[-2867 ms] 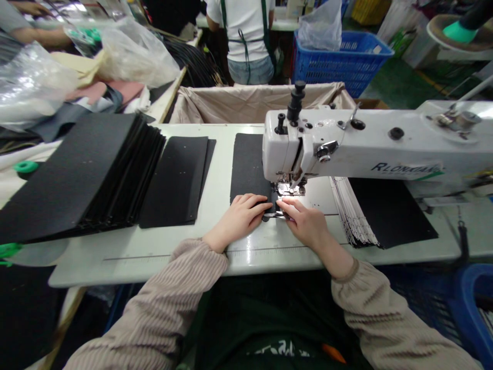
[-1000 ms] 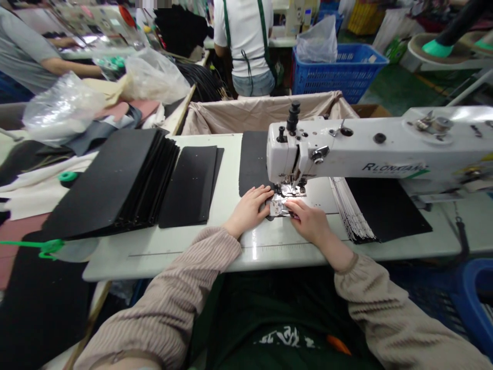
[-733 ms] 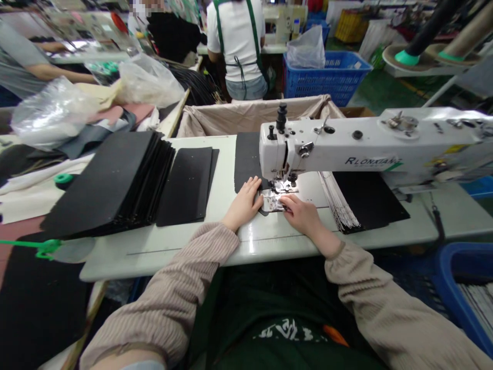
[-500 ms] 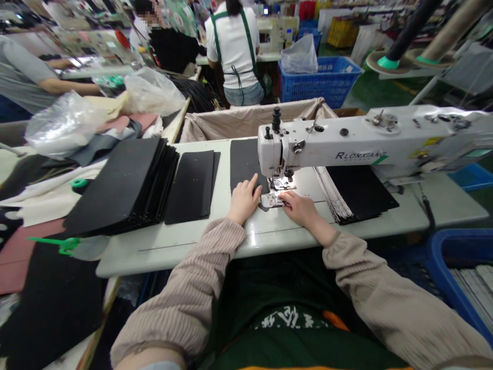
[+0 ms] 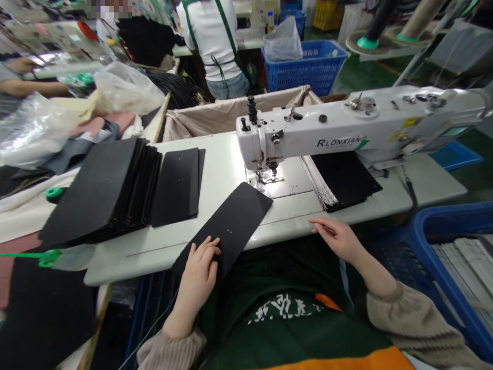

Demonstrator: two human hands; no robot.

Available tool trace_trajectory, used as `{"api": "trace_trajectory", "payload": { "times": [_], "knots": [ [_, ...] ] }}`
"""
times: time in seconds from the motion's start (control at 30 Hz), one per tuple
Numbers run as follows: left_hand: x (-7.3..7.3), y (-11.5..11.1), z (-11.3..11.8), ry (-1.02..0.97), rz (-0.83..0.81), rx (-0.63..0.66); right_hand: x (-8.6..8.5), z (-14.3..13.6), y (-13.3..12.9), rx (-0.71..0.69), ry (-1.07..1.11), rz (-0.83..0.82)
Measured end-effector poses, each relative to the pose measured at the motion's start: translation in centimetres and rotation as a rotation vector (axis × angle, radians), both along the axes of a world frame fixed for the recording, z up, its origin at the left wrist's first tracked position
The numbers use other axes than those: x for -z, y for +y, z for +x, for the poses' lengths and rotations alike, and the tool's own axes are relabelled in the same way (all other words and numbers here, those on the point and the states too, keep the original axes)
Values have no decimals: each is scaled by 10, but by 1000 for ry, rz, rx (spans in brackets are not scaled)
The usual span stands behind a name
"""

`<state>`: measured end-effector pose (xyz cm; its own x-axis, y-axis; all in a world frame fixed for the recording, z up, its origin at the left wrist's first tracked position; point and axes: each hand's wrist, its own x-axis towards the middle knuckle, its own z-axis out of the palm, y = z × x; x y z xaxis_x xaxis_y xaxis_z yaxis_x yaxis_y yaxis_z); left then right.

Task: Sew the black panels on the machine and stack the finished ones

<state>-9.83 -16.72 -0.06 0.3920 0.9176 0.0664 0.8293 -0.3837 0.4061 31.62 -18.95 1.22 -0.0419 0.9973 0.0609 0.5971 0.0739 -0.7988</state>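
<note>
A black rectangular panel (image 5: 234, 221) with small holes lies slantwise over the front edge of the sewing table, its far end close to the presser foot (image 5: 265, 177). My left hand (image 5: 198, 264) rests flat on its near end, fingers spread on the upper face. My right hand (image 5: 337, 239) hovers by the table's front edge, right of the panel and apart from it. Its index finger points left and the other fingers are partly bent; nothing shows in it. The white sewing machine (image 5: 308, 128) stands behind the panel.
Black panels are piled in a tall stack (image 5: 96, 185) and a smaller stack (image 5: 177, 185) at left. Black pieces with pale edges (image 5: 342, 180) lie under the machine arm. A blue basket (image 5: 423, 226) stands at right. Co-workers, one in a white shirt (image 5: 211, 46), are beyond.
The black panel has come away from the presser foot, toward me and turned slantwise. My left hand moved back and left with it; my right hand left the needle area, moving right and nearer.
</note>
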Motion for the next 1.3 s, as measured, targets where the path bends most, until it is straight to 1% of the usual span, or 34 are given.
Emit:
{"api": "trace_trajectory", "payload": {
  "times": [0.07,0.13,0.2,0.27,0.33,0.4,0.47,0.5,0.57,0.67,0.8,0.87,0.97,1.13,1.3],
  "knots": [
    [-2,18,6,-24,-8,77,5,2,-11,78,67,-48],
    [-5,40,20,-40,-20,157,9,2,-18,123,84,-68],
    [-11,57,41,-38,-25,219,12,3,-23,132,79,-85],
    [-16,65,69,-27,1,235,15,3,-28,148,62,-99],
    [-20,61,101,-36,50,250,17,3,-33,181,48,-86],
    [-19,50,136,-64,85,328,19,2,-36,207,56,-59],
    [-11,39,167,-75,118,437,20,0,-37,202,93,-40],
    [-6,35,180,-72,144,467,20,-2,-37,192,112,-38],
    [4,33,198,-71,208,456,19,-4,-36,172,130,-47],
    [10,39,210,-74,247,403,17,-4,-35,196,60,-89],
    [5,43,217,-16,211,402,15,-2,-35,240,-127,-149],
    [4,42,221,-1,202,400,15,-2,-35,240,-221,-139],
    [5,42,226,-27,167,402,18,-4,-34,210,-325,-114],
    [7,42,226,-136,81,342,21,-11,-32,152,-414,-121],
    [7,39,225,-153,23,347,19,-19,-24,143,-460,-126]
  ]
}}
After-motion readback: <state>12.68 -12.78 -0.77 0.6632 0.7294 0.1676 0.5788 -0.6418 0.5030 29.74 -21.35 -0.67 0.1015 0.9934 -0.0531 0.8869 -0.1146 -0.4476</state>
